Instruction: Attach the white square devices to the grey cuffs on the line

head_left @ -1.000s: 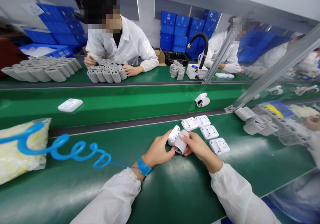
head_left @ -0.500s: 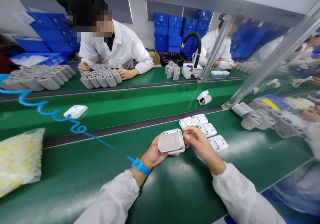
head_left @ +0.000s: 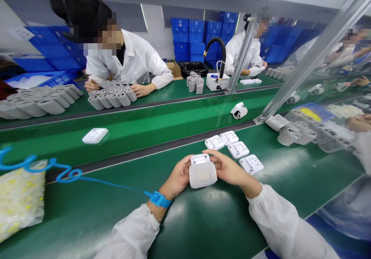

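Note:
Between my hands is a white plastic housing with a rolled grey cuff, like a wrist blood pressure monitor. The cuff lies on the near side of the housing and faces me. My left hand grips the left side, its thumb along the edge. On the right side, my right hand has its fingers closed around the edge; some fingertips are hidden. A blue wrist strap with a coiled cord is on my left wrist. Just beyond my right hand lie several white housings on the green work surface.
A bag of pale and yellow parts lies at left. The green conveyor carries a white housing and a cuffed unit. Across it, a co-worker handles grey cuffs. A metal post slants at right.
My right hand has closed onto the housing's right side. The cuff has shifted toward me, showing more of the housing behind it. The white housing on the conveyor has moved slightly right.

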Available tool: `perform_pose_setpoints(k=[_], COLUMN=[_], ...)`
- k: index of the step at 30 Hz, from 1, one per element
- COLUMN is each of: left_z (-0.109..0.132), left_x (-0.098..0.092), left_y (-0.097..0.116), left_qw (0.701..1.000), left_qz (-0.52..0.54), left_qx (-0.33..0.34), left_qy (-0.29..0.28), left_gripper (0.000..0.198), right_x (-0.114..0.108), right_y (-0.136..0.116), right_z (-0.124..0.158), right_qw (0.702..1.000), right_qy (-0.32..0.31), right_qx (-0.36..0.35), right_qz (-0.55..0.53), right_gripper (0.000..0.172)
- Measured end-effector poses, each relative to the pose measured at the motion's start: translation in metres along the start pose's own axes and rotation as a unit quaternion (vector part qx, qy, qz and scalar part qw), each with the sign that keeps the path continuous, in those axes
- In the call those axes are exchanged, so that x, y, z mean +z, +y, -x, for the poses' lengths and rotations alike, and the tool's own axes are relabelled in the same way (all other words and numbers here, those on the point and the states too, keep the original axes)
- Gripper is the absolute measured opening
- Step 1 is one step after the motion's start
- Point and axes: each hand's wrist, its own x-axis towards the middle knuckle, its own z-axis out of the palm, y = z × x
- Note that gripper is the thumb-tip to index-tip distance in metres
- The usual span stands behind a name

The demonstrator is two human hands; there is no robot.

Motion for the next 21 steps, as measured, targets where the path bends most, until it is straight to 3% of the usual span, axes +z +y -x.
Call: perform_pose_setpoints(k=[6,10,14,21], left_z=[0.002,0.004,0.003,0.005], left_x=[-0.002,-0.001,-0.001,0.003], left_y=[0.0,-0.001,-0.005,-0.01], left_qw=[0.994,0.991,0.986,0.966], left_qz=[-0.106,-0.134,-0.164,-0.235], left_qx=[-0.013,0.003,0.023,0.106], left_qy=[-0.011,-0.001,0.018,0.008], left_gripper=[0.049,0.05,0.048,0.045], right_x=[-0.011,-0.014,-0.01,-0.004], right_y=[0.011,0.009,0.012,0.034], right_z=[-0.002,0.0,0.0,0.001], right_qw=[0.989,0.961,0.93,0.907], right_qy=[-0.036,-0.046,-0.016,0.072], right_qx=[-0.053,-0.096,-0.15,-0.212], right_qz=[0.131,0.254,0.336,0.358], right_gripper=[0.064,0.067,0.07,0.071])
